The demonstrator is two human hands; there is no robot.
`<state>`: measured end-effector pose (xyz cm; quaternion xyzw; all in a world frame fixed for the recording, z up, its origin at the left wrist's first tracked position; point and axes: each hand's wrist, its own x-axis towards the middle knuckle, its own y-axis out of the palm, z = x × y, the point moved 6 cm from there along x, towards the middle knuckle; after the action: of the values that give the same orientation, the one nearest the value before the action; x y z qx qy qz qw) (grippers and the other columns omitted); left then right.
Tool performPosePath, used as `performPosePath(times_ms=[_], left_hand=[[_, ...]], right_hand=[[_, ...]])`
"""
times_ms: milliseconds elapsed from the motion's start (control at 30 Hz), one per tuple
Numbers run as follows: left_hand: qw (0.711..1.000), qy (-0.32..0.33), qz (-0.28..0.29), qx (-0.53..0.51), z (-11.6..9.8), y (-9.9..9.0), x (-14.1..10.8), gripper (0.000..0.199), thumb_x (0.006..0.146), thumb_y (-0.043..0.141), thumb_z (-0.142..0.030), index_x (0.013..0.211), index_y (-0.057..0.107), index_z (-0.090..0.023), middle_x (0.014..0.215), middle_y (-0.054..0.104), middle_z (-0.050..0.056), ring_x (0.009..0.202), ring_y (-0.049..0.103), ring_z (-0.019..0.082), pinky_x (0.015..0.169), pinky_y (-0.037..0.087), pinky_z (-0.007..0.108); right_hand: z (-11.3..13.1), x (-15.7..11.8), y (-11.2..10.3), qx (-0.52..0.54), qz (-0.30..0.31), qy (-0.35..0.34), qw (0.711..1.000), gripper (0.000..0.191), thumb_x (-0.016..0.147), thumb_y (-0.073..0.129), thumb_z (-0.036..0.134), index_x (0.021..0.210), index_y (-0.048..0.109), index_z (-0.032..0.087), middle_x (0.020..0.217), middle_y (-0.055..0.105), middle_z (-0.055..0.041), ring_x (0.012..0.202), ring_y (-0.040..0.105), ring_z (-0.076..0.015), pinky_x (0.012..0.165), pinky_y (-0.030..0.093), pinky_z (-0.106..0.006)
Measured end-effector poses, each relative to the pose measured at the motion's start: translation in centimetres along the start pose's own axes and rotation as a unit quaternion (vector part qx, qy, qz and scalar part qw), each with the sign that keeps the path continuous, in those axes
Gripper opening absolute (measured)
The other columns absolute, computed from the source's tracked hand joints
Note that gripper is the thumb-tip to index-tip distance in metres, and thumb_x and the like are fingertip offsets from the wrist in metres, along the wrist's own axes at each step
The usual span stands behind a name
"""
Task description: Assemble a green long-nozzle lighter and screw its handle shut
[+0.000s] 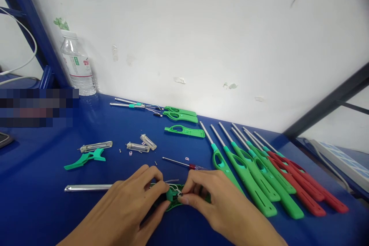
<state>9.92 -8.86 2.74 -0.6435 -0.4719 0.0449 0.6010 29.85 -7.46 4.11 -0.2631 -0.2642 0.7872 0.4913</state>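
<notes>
At the front of the table lies an opened long-neck lighter, its green half shell [173, 206] partly covered by both hands. Its metal tube [88, 188] points left from under my left hand [137, 196]. Thumb and forefinger of that hand pinch a small green plastic piece [170, 195] over the shell. My right hand [206, 194] closes its fingertips on a small dark part [180, 195] beside white wires [175, 188]; its exact kind is hidden. Just behind the hands rests a screwdriver [175, 161] with a red and clear handle.
Whole green lighters [253, 180] and red lighters [305, 182] lie at right. Green shell halves [184, 131] and wired metal tubes [123, 105] lie at the back. Clear fuel tanks [96, 146], green triggers [85, 158] and tiny screws are at left. A water bottle [77, 65] stands by the wall.
</notes>
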Motion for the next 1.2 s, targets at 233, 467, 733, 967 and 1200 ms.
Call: performPosePath(times_ms=[233, 467, 733, 967, 1200], left_hand=[[1.0, -0.006, 0.015, -0.012, 0.27, 0.42, 0.04, 0.025, 0.114, 0.05, -0.015, 0.111, 0.07, -0.03, 0.108, 0.076, -0.001, 0.085, 0.081, 0.016, 0.059, 0.055, 0.028], [1.0, -0.009, 0.003, -0.012, 0.16, 0.22, -0.05, 0.023, 0.116, 0.052, -0.02, 0.119, 0.072, -0.032, 0.109, 0.078, -0.004, 0.083, 0.083, 0.014, 0.058, 0.053, 0.029], [1.0, -0.007, 0.001, 0.018, 0.07, 0.09, -0.16, 0.024, 0.117, 0.05, -0.021, 0.117, 0.071, -0.032, 0.108, 0.079, -0.004, 0.08, 0.083, 0.015, 0.056, 0.052, 0.031], [1.0, 0.006, -0.01, 0.022, -0.03, -0.03, 0.03, 0.029, 0.12, 0.045, -0.022, 0.112, 0.071, -0.03, 0.103, 0.079, -0.003, 0.078, 0.083, 0.014, 0.054, 0.05, 0.029], [1.0, -0.004, 0.006, 0.026, 0.24, 0.29, -0.26, 0.025, 0.118, 0.049, -0.022, 0.118, 0.072, -0.032, 0.107, 0.079, -0.003, 0.079, 0.084, 0.016, 0.055, 0.056, 0.03]], right_hand=[[-0.11, 0.1, -0.07, -0.006, 0.003, 0.002, 1.0, 0.02, 0.106, 0.085, 0.017, 0.091, 0.075, 0.026, 0.09, 0.076, 0.0071, 0.089, 0.068, -0.0151, 0.077, 0.045, -0.027], [-0.08, 0.31, 0.09, -0.024, 0.001, 0.005, 1.0, 0.022, 0.107, 0.085, 0.018, 0.091, 0.074, 0.026, 0.092, 0.076, 0.0074, 0.091, 0.066, -0.0144, 0.078, 0.043, -0.027], [0.09, 0.19, 0.14, -0.028, 0.0, 0.035, 0.999, 0.017, 0.103, 0.09, 0.018, 0.094, 0.08, 0.027, 0.095, 0.075, 0.0053, 0.087, 0.066, -0.0144, 0.075, 0.045, -0.027], [0.14, 0.32, 0.2, -0.04, -0.004, -0.003, 0.999, 0.021, 0.107, 0.086, 0.017, 0.092, 0.074, 0.026, 0.093, 0.077, 0.0072, 0.089, 0.066, -0.0138, 0.079, 0.043, -0.027], [0.06, 0.59, 0.3, -0.008, -0.014, 0.001, 1.0, 0.019, 0.106, 0.086, 0.018, 0.09, 0.078, 0.026, 0.088, 0.079, 0.0069, 0.081, 0.069, -0.0133, 0.078, 0.046, -0.027]])
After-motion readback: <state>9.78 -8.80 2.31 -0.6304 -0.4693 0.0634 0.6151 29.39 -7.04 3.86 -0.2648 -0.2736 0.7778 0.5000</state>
